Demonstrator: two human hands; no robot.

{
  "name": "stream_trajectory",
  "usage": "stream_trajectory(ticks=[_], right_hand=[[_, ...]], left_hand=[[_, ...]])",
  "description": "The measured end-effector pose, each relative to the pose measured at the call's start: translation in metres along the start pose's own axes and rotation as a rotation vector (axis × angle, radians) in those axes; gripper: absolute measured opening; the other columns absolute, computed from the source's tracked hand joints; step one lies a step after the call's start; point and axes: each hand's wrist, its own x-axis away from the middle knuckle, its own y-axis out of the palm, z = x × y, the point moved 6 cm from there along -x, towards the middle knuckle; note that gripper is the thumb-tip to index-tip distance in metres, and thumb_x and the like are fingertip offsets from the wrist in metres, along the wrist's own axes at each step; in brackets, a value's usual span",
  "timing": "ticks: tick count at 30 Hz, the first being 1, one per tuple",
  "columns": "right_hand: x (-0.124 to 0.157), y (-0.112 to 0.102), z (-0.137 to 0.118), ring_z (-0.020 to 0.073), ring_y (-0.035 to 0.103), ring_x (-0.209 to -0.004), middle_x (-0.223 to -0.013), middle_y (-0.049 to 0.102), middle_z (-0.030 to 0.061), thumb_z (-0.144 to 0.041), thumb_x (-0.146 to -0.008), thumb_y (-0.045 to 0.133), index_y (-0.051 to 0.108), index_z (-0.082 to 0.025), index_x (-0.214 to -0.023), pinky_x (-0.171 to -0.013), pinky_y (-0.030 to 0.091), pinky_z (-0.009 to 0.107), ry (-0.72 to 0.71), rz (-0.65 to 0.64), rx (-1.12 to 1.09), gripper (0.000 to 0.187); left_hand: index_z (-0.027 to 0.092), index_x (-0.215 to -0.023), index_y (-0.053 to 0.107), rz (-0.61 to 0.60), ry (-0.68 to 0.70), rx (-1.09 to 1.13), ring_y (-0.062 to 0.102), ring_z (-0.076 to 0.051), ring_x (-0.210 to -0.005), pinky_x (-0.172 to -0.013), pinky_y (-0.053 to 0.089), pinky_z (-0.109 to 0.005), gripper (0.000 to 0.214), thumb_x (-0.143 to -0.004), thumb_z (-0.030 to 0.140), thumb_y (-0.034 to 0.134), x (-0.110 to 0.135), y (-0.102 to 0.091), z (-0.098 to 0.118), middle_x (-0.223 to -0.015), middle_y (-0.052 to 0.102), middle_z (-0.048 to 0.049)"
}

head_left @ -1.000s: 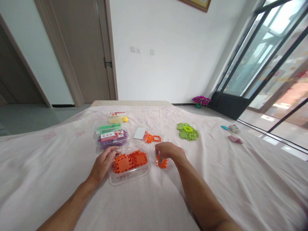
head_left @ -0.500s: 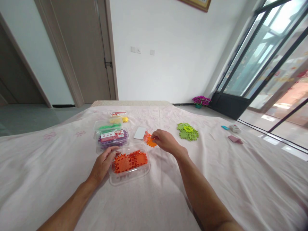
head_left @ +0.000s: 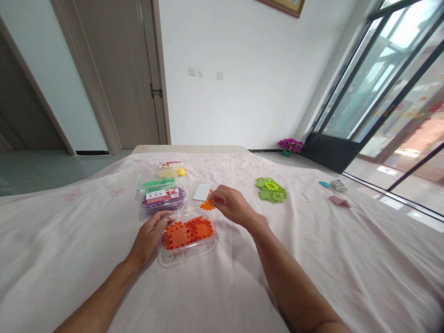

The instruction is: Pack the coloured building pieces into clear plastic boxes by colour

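Between the thumb and fingers of my right hand (head_left: 231,202) is an orange toy gear (head_left: 207,205), held at its edge just beyond the clear plastic box (head_left: 187,256). Toothed orange-red plates (head_left: 182,234) lie inside that box. My left hand (head_left: 151,230) grips the box at its far left corner, fingers curled at the rim. A white card (head_left: 201,191) lies beyond the gear, and a bit of another orange-red piece shows behind my right fingers, mostly hidden.
Plastic boxes of purple pieces (head_left: 163,203), green pieces (head_left: 157,183) and yellow pieces (head_left: 180,172) stand at the left. Green gears (head_left: 274,194) lie to the right on the pale tablecloth (head_left: 312,259). A pink cloth-like item (head_left: 339,201) lies farther right.
My right hand has lifted the orange gear and moved it left, toward the box. The left hand and the box stay in place.
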Motion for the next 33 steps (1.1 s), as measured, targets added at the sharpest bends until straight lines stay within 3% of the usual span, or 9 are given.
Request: stream_trajectory(ticks=[18,33], right_hand=[[-0.002,0.038,-0.004,0.0164,0.060,-0.094,-0.100,0.068,0.0053,-0.016,-0.093,0.057,0.072,-0.022,-0.100,-0.082,0.043,0.026,-0.022,-0.076,0.166,0.017],[0.000,0.056,-0.002,0.0153,0.059,-0.092,-0.101,0.066,0.0044,-0.019,-0.096,0.053,0.071,-0.022,-0.101,-0.073,0.040,0.024,-0.017,-0.148,0.264,0.019]], left_hand=[[0.018,-0.112,0.065,0.002,-0.008,0.008,0.067,-0.026,-0.102,-0.093,0.047,-0.036,0.045,-0.086,0.054,0.052,-0.001,-0.001,0.000,-0.102,0.074,-0.0075],[0.018,-0.115,0.063,-0.005,-0.001,0.010,0.066,-0.026,-0.103,-0.093,0.047,-0.037,0.045,-0.089,0.053,0.051,-0.003,0.000,-0.005,-0.105,0.073,-0.0082]])
